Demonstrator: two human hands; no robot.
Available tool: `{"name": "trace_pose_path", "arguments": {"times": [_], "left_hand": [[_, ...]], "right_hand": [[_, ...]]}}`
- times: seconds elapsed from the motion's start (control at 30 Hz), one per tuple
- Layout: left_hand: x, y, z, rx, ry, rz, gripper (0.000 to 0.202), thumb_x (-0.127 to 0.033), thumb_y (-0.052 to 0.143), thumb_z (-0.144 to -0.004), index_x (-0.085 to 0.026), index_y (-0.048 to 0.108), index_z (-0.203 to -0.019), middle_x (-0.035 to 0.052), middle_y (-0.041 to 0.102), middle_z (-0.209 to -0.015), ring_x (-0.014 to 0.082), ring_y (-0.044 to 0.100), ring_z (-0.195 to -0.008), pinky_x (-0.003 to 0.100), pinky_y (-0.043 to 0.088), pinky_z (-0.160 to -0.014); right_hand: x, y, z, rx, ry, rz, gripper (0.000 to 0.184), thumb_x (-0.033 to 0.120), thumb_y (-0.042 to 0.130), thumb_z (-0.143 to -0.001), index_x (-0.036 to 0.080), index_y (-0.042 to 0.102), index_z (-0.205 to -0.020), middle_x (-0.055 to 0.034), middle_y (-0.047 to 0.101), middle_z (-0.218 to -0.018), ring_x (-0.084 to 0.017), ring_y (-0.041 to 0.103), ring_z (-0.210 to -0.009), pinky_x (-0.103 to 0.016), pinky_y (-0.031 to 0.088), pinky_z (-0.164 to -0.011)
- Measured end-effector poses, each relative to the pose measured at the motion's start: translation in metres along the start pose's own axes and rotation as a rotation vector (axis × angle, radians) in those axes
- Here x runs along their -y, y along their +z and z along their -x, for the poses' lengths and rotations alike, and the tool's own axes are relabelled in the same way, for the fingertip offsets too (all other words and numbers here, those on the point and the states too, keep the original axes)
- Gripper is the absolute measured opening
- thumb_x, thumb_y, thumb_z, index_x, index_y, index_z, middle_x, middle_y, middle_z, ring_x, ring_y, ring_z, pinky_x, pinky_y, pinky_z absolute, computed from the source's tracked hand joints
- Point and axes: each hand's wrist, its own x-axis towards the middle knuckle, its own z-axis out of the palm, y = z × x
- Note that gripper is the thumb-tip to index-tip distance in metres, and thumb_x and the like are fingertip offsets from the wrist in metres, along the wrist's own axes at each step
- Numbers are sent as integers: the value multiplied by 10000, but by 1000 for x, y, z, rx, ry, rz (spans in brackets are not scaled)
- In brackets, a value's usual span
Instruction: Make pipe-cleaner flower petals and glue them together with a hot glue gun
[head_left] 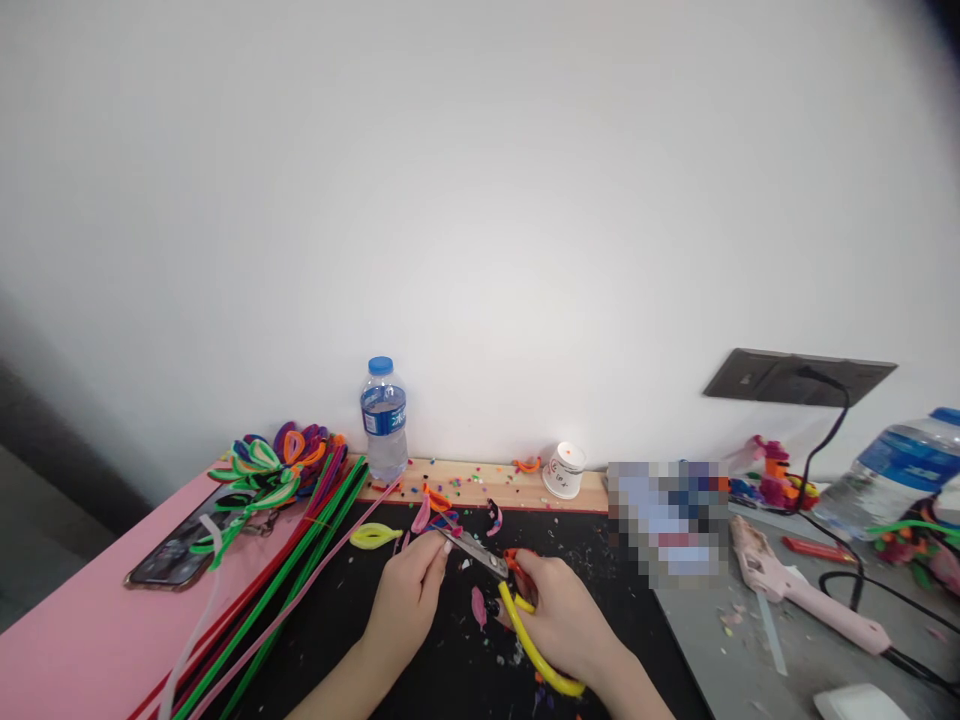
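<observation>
My right hand (559, 610) is wrapped round scissors (484, 555) with orange and yellow handles. Their metal blades point left, toward my left fingertips. My left hand (409, 585) is closed in a pinch beside the blade tips; what it pinches is hidden. Just beyond it lie small pipe-cleaner loops in pink, orange and blue (424, 512). A yellow pipe-cleaner loop (375, 537) rests to its left. Between my hands, a small pink pipe-cleaner piece (478, 606) lies on the black mat (322, 635).
Long pipe cleaners (281, 585), a looped bundle (262, 465) and a phone (184, 540) are at left. Behind stand a water bottle (384, 425) and paper cup (564, 472). A corded pink glue gun (817, 605), red cutter (817, 549) and another bottle (892, 470) are at right.
</observation>
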Motion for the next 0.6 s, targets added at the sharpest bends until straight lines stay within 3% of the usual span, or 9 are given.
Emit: {"name": "trace_pose_path", "arguments": {"times": [0.6], "left_hand": [[6, 3, 2, 66, 2, -51, 288, -237, 308, -922, -192, 561, -792, 39, 590, -708, 176, 533, -637, 253, 380, -610]], "right_hand": [[0, -5, 2, 22, 22, 34, 254, 361, 625, -687, 199, 454, -593, 34, 483, -557, -116, 381, -526, -207, 197, -478]]}}
